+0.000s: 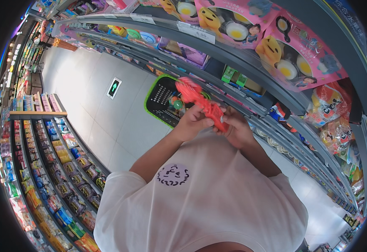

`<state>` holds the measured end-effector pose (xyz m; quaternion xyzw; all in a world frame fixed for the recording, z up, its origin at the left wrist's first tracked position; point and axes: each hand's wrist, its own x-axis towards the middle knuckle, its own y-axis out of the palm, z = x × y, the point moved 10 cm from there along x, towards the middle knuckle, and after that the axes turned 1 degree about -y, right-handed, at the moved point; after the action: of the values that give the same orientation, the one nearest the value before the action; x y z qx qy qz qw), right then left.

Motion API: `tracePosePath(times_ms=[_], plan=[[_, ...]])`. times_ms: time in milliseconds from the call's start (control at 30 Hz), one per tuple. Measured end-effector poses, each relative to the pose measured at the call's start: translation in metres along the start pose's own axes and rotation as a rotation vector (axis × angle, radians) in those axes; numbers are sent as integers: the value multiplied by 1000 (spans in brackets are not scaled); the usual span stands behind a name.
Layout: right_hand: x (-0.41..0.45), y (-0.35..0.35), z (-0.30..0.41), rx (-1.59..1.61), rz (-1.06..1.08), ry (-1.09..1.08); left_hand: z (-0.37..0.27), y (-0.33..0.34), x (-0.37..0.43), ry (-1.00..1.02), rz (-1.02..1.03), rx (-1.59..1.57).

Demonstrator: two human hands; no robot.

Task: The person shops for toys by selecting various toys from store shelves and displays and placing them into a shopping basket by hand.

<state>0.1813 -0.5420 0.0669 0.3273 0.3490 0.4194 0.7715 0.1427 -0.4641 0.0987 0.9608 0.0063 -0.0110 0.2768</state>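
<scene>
A red plastic toy-like item (216, 116) is held between both hands in front of my chest. Its far end is blurred, so its exact kind is unclear. My left hand (192, 123) grips it from the left with thumb and fingers. On the other side, my right hand (237, 127) pinches its near, block-shaped part. Beyond and below the hands is a black plastic shopping basket (161, 97) with a bright green rim. Inside it lie a few small goods, among them one with a round green top (177, 104); my hands and the red item hide part of the basket.
A grey store shelf (249, 66) runs close along the right, holding pink candy packs (297, 53) and bagged sweets (330, 104). Another shelf rack (49, 151) with packaged snacks stands at left. Between them, the tiled floor (108, 116) bears a green arrow sign (114, 88).
</scene>
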Motion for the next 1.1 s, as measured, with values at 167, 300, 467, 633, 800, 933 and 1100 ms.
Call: tracePosePath(times_ms=[167,300,467,633,800,933,1100], plan=[[-1,-12,-4,-55,-71,18,-3,4,-1,26,-40,127],[-1,-12,-6,-88,-60,-7,2,2,-2,31,-83,205],[-1,-30,6,-581,-160,-202,3,-3,-5,66,-182,265],[-12,0,39,-632,-82,-452,-1,-9,-10,53,-271,389],[-15,7,43,-458,-26,-463,7,-3,-9,-23,-273,432],[-14,10,43,-430,-7,-432,1,4,-12,-95,-274,572],[-16,11,44,-519,18,-462,5,6,-14,-94,-242,658]])
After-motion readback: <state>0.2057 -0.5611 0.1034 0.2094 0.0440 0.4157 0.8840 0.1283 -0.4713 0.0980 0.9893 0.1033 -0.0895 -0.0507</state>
